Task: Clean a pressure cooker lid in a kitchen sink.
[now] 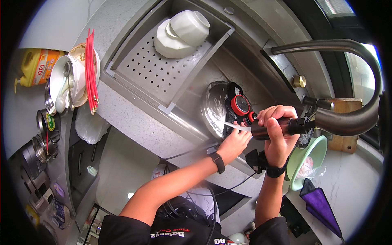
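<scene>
Down in the steel sink (196,88) lies a shiny metal lid or pan (212,107) with a black and red fitting (240,104) across it; which of the two it is I cannot tell. My right hand (277,128) grips the dark cylindrical spray head (260,129) of the faucet. A stream of water runs from it to the left onto the wet metal surface. My left hand (235,139) is at the near edge of the black fitting, just under the stream; its fingertips are partly hidden, and whether they grip the fitting is unclear.
White bowls (183,33) are stacked upside down on the perforated tray (147,69). Plates, spoons and red chopsticks (90,70) stand on the left counter by a yellow bottle (33,67). To the right are a green basin (309,162), a purple cloth (321,208) and wooden boards (343,122).
</scene>
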{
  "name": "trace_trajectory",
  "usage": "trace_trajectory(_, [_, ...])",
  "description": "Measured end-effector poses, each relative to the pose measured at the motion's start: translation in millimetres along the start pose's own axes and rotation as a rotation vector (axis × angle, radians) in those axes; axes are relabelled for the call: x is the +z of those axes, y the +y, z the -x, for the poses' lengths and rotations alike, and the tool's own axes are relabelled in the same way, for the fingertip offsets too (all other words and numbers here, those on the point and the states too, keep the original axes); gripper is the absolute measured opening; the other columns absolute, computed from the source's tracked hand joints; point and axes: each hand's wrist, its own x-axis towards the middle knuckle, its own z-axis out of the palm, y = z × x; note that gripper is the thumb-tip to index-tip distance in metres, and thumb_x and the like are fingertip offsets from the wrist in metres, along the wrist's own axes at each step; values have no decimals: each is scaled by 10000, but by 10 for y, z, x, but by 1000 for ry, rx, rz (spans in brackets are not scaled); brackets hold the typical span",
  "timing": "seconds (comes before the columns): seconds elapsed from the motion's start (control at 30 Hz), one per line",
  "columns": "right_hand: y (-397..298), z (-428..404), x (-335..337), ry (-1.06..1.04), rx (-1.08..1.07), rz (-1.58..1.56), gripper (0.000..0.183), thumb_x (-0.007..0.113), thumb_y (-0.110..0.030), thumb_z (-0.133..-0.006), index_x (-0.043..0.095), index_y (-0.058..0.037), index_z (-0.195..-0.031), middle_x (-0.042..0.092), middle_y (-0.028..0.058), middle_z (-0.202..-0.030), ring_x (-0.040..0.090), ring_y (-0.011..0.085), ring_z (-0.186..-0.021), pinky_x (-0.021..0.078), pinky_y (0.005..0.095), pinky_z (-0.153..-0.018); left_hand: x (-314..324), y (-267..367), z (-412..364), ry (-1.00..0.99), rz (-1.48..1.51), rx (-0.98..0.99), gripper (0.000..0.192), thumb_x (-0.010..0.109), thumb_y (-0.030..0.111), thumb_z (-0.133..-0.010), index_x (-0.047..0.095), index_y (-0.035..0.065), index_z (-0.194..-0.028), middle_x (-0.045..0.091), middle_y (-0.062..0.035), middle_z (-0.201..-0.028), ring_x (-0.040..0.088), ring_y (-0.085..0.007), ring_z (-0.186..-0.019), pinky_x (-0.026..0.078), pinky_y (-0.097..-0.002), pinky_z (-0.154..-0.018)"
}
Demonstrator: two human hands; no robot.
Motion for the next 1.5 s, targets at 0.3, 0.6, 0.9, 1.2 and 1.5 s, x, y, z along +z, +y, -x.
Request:
trace_trajectory(0.3, [-36, 49, -11, -10, 52, -32, 196, 690, -104, -942, 517, -32, -997, 546, 73, -823, 575, 207, -770, 505, 405, -812, 73, 20, -29, -66, -13, 59, 438, 518, 316, -988, 636, 41, -1307, 610, -185, -1313, 519, -336, -1314, 434, -583, -1084])
trace_trajectory(0.6, [-8, 40, 24, -33, 48, -80, 228, 704, -143, -936, 516, -41, -1016, 552, 75, -818, 575, 208, -784, 498, 408, -835, 609, 231, -101, 298, 1044, -324, 411, 521, 302, -989, 703, 40, -1247, 640, -196, -1339, 520, -357, -1339, 428, -591, -1090])
trace_trajectory(0.9, [152, -23, 13, -61, -72, -174, 201, 687, 33, -915, 536, -11, -1040, 601, 102, -885, 612, 216, -834, 528, 409, -847, 493, 194, -92, 6, -314, 53, 467, 536, 348, -984, 646, 69, -1342, 587, -162, -1412, 488, -351, -1371, 412, -595, -1098])
trace_trajectory(1.2, [4, -380, -61, 4, -316, -33, 223, 681, -176, -995, 526, -19, -967, 576, 88, -817, 584, 209, -794, 522, 391, -830, -126, -57, -3, -28, -86, 68, 459, 538, 315, -976, 631, 35, -1328, 593, -145, -1261, 516, -326, -1274, 421, -582, -1055])
trace_trajectory(1.5, [-169, -544, -87, 42, -305, 144, 326, 698, -324, -997, 505, -64, -1036, 508, 20, -734, 523, 169, -694, 469, 386, -776, -190, -81, 1, -119, -128, 98, 473, 559, 297, -963, 610, 9, -1334, 590, -137, -1240, 524, -332, -1256, 432, -587, -1063])
